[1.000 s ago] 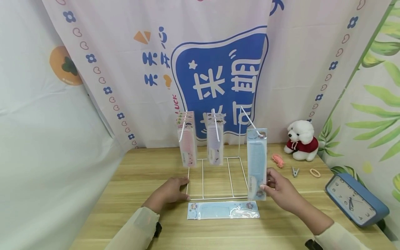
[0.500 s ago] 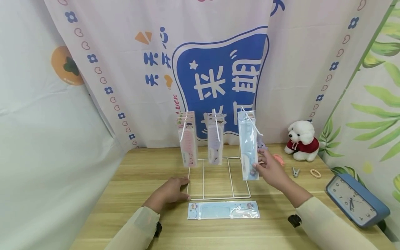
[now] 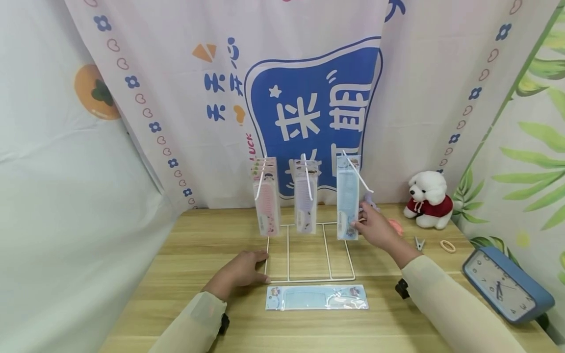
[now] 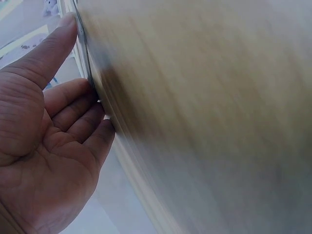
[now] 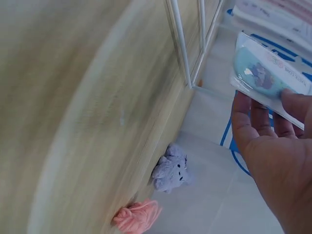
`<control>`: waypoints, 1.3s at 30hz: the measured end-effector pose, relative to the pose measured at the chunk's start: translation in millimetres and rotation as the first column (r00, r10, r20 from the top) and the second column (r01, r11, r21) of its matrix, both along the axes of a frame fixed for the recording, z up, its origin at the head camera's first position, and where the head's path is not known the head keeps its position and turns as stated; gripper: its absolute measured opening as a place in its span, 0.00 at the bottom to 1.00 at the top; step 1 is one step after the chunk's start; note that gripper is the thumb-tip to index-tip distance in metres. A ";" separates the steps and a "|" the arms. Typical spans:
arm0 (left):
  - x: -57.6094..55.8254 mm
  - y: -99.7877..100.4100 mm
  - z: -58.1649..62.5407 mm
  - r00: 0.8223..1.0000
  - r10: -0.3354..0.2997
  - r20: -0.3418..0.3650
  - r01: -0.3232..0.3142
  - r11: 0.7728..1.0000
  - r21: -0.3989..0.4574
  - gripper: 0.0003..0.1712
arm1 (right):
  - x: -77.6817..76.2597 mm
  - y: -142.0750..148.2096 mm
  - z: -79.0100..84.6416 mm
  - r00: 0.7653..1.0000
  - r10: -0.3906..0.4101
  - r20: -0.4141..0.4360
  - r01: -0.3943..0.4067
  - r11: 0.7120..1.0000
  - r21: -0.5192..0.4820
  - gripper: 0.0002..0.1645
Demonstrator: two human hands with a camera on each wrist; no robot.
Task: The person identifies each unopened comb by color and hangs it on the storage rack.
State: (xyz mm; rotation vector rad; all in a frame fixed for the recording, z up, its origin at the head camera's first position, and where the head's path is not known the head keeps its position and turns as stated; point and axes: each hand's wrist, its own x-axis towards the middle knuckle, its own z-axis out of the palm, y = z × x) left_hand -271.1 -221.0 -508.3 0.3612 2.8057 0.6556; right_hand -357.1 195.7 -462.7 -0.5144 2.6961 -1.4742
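Note:
A white wire display rack (image 3: 326, 252) stands on the table. My right hand (image 3: 375, 228) pinches the lower edge of a packaged blue comb (image 3: 348, 196) that hangs on the rack's right hook. In the right wrist view the thumb lies on the front of the comb's package (image 5: 265, 73), with fingers behind it. My left hand (image 3: 242, 268) rests at the rack's front left corner, fingers and thumb spread apart against the wire, as the left wrist view of the hand (image 4: 53, 131) also shows. A second packaged blue comb (image 3: 304, 297) lies flat in front of the rack.
Packaged pink combs (image 3: 266, 203) and purple combs (image 3: 305, 203) hang on the other hooks. To the right are a white toy dog (image 3: 428, 198), a small clip (image 3: 419, 243), a hair tie (image 3: 448, 246) and a blue clock (image 3: 507, 284). A purple plush (image 5: 170, 168) sits near a coral thing (image 5: 138, 217).
My right hand has moved the blue comb back and left along the right hook, from its front tip to its rear end. The left hand has stayed at the rack's corner.

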 end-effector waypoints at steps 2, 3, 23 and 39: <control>0.0 -0.6 0.1 1.000 0.002 0.001 -0.002 1.000 -0.001 0.48 | -8.5 -3.6 -0.3 1.000 -0.001 -0.018 0.002 0.999 0.045 0.35; 0.1 -0.8 0.4 1.000 0.002 0.001 -0.002 1.000 -0.002 0.48 | -12.4 -5.3 -0.2 0.999 -0.006 -0.032 0.008 0.997 0.071 0.34; 2.1 0.8 4.0 1.000 -0.008 0.000 0.008 1.000 0.008 0.48 | -41.2 -13.1 -10.1 0.993 -0.070 -0.092 0.075 0.996 0.058 0.20; 2.0 1.0 2.6 1.000 0.006 0.004 -0.006 1.000 0.021 0.48 | 76.0 -13.1 -30.5 0.987 0.132 -0.091 -0.118 0.982 0.145 0.24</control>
